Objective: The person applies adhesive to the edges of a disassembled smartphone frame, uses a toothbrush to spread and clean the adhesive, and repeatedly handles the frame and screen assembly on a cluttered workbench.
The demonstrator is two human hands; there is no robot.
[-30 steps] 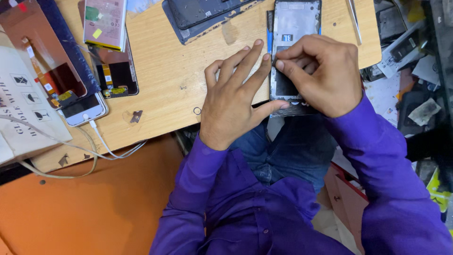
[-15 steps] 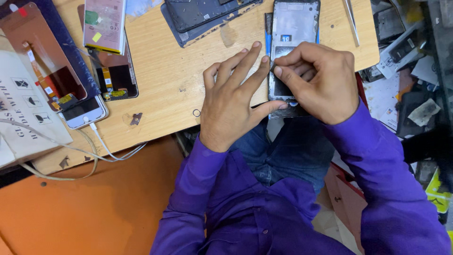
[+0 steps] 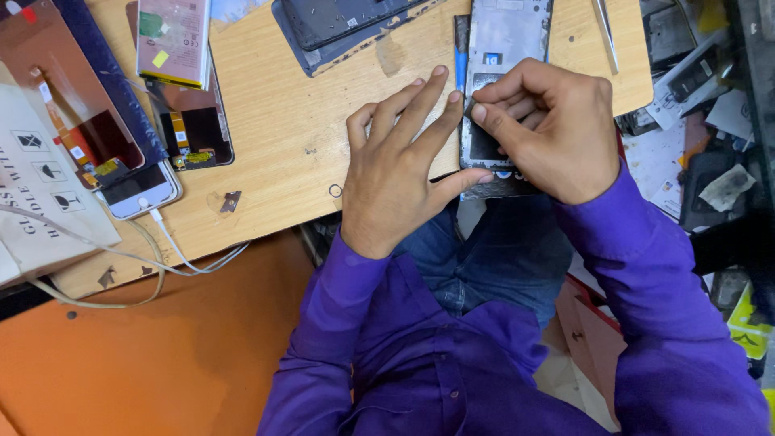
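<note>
An opened phone frame (image 3: 507,40), silver inside, lies at the near edge of the wooden bench (image 3: 282,137). My left hand (image 3: 401,165) rests flat beside it, fingers spread, with the fingertips and thumb steadying the frame's left edge. My right hand (image 3: 549,129) covers the lower half of the frame, fingers curled and pinched on a small dark part at its left edge; what exactly it pinches is hidden.
Another dark phone chassis (image 3: 347,24) lies further back. At the left are a phone screen with flex cable (image 3: 190,129), a battery (image 3: 172,40), a white phone on a cable (image 3: 141,190) and a beige box (image 3: 40,194). Tweezers (image 3: 605,36) lie right. Clutter fills the right side.
Both hands stay on the phone frame; my right fingers have shifted slightly at its left edge. Nothing else moved.
</note>
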